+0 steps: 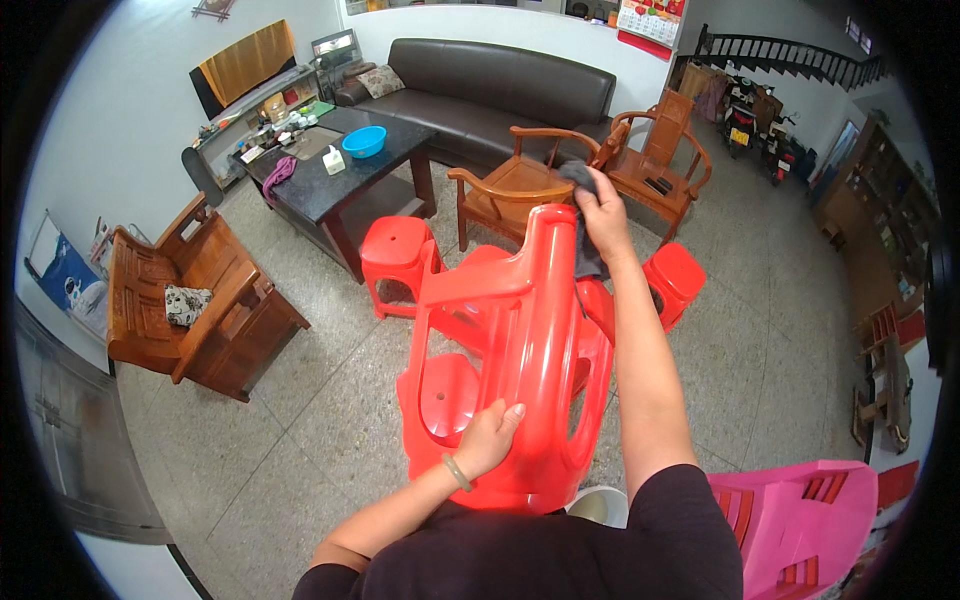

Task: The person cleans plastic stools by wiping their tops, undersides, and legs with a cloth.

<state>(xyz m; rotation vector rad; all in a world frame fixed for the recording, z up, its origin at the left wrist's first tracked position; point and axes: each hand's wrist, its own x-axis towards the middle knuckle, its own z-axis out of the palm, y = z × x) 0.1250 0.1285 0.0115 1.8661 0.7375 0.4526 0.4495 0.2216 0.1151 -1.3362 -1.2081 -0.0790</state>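
Note:
A red plastic stool lies tilted on its side close against my body, its legs pointing away from me. My left hand grips the stool near its seat end, thumb on the outer face; a pale bangle circles that wrist. At the far end of a leg, my right hand holds a dark grey cloth, which hangs down beside the leg. Through the stool's openings another red stool shows below. More red stools, partly hidden, stand behind it.
A red stool stands ahead left, another at right. Beyond are wooden armchairs, a dark table with a blue basin, and a leather sofa. A pink plastic chair and white bucket are close at right.

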